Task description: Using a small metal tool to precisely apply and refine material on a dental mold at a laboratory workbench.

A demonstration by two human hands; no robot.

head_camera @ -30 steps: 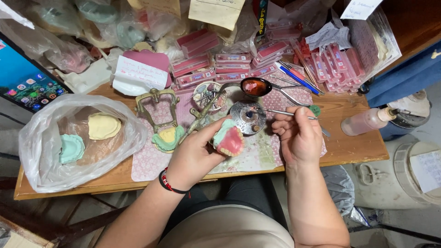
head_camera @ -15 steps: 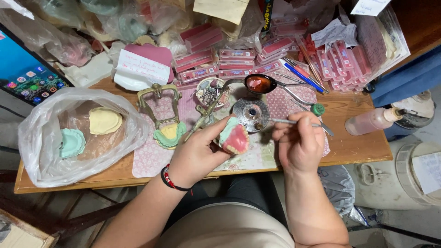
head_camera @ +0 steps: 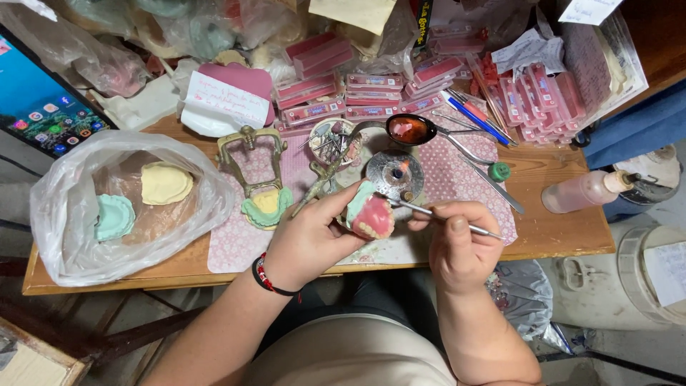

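So the left hand (head_camera: 311, 239) has the pink wax denture on its green model (head_camera: 368, 212) pinched between thumb and fingers, teeth side facing up, held just in front of the little round metal burner (head_camera: 394, 174). The right hand (head_camera: 457, 246) is closed around a thin metal carving tool (head_camera: 436, 213) like a pen, and the tip reaches left to the denture's right edge, touching the wax I think, though it's too small to be sure. Left of the burner there's a brass articulator (head_camera: 251, 166) with another green cast in it. Just behind the burner sits a spoon (head_camera: 411, 129) with reddish wax. All on a wooden table (head_camera: 550, 232).
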